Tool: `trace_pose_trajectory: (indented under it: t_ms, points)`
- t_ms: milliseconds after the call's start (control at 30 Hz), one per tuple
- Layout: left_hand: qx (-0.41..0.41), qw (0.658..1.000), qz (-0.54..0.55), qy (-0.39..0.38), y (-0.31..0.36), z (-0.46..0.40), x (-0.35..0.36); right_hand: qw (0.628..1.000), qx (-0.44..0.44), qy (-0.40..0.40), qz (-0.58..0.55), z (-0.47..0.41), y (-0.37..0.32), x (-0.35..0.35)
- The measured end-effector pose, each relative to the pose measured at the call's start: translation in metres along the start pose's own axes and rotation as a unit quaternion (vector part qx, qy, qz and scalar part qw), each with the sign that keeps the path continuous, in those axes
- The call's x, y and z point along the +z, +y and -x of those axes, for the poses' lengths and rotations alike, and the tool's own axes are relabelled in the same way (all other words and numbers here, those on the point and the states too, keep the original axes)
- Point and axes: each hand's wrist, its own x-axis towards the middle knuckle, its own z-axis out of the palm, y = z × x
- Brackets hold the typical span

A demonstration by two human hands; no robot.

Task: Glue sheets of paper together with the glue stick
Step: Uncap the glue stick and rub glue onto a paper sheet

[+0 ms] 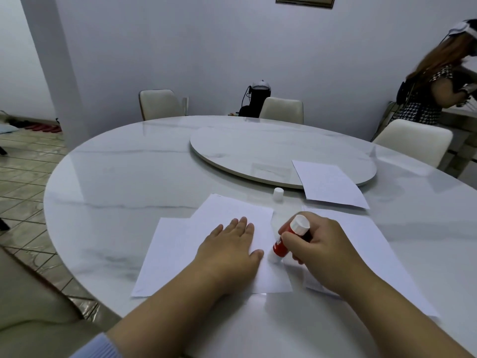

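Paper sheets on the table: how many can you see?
4. Two overlap under the left hand: a lower sheet and a top sheet. One sheet lies under the right hand. One far sheet rests on the turntable edge. More may be hidden.

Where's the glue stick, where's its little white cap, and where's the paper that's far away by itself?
glue stick (280,248), head view, on its red body.
cap (278,194), head view, on its side wall.
far paper (329,183), head view, on the sheet's middle.
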Motion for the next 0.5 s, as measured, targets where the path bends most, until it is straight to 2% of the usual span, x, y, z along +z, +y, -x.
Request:
trace_pose_trajectory:
  t_ms: [133, 200, 300, 367, 433, 467, 500]
  points:
    - [0.002, 1.0, 0.002, 0.007, -0.001, 0.0, 0.002, 1.0, 0.01, -0.014, -0.006, 0.017, 0.0, -0.003]
    - [0.01, 1.0, -0.001, 0.014, -0.001, 0.001, 0.002, 0.998, 0.024, -0.009, -0.066, 0.021, -0.001, -0.006]
    - [0.06, 0.998, 0.004, -0.008, -0.005, 0.001, -0.005, 0.961, 0.06, 0.102, -0.25, 0.021, 0.002, -0.021]
    - [0.122, 0.99, 0.028, -0.062, -0.013, 0.002, -0.016, 0.924, 0.065, 0.167, -0.337, 0.022, 0.002, -0.035]
    - [0.18, 0.974, 0.05, -0.13, -0.022, 0.006, -0.03, 0.903, 0.065, 0.191, -0.378, 0.023, 0.003, -0.045]
    - [0.187, 0.971, 0.061, -0.136, -0.025, 0.007, -0.034, 0.9, 0.064, 0.194, -0.385, 0.024, 0.002, -0.048]
    - [0.168, 0.977, 0.068, -0.11, -0.025, 0.009, -0.034, 0.898, 0.064, 0.198, -0.388, 0.024, 0.002, -0.051]
